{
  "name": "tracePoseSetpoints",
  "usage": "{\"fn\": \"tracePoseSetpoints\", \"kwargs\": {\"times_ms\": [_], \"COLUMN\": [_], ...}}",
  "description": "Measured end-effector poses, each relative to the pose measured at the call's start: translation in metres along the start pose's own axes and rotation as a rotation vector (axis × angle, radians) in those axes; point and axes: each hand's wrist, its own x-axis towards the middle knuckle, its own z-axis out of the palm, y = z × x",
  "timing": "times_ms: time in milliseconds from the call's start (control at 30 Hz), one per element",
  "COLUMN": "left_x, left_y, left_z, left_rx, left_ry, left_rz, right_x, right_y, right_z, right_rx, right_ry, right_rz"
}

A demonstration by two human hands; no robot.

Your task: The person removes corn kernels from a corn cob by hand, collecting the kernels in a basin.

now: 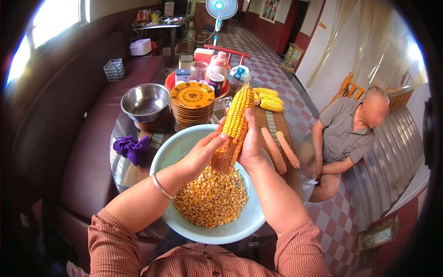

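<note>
Above a pale blue plastic basin (pixel 256 211) I hold a partly shelled corn cob (pixel 238 116) upright and slightly tilted. Its lower part is bare of kernels; the upper part is still covered in yellow ones. My right hand (pixel 252 145) wraps around its right side, thumb pointing up. My left hand (pixel 204 152) lies against its left side, thumb on the lowest rows of kernels. Loose corn kernels (pixel 211 197) heap in the basin. Right of it lie two bare cobs (pixel 274 150) (pixel 288 149), with several unshelled corn cobs (pixel 271 104) farther back.
Around the basin on the glass-topped table (pixel 121 173) are a purple cloth (pixel 132 149), a steel bowl (pixel 145 102), stacked brown plates (pixel 192 95) and a red tray (pixel 168 81) of containers. A person (pixel 346 131) sits at the right; a fan (pixel 221 7) stands beyond.
</note>
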Motion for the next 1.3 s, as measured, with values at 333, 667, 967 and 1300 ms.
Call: {"fn": "tracePoseSetpoints", "kwargs": {"times_ms": [333, 667, 967, 1300], "left_x": [0.014, 0.005, 0.002, 0.004], "left_y": [-0.011, -0.003, 0.002, 0.005], "left_z": [-0.006, -0.004, 0.002, -0.007], "left_rx": [0.584, 0.776, 0.525, 0.277], "left_ry": [0.414, 0.362, 0.179, 0.235], "left_rz": [0.421, 0.444, 0.283, 0.306], "right_x": [0.000, 0.003, 0.005, -0.002], "right_y": [0.008, 0.014, 0.009, -0.007], "right_z": [0.001, -0.003, -0.008, 0.001], "right_rx": [-0.162, -0.319, -0.158, 0.023], "right_ry": [0.116, 0.157, 0.192, 0.165], "right_rz": [-0.148, -0.378, -0.244, -0.126]}}
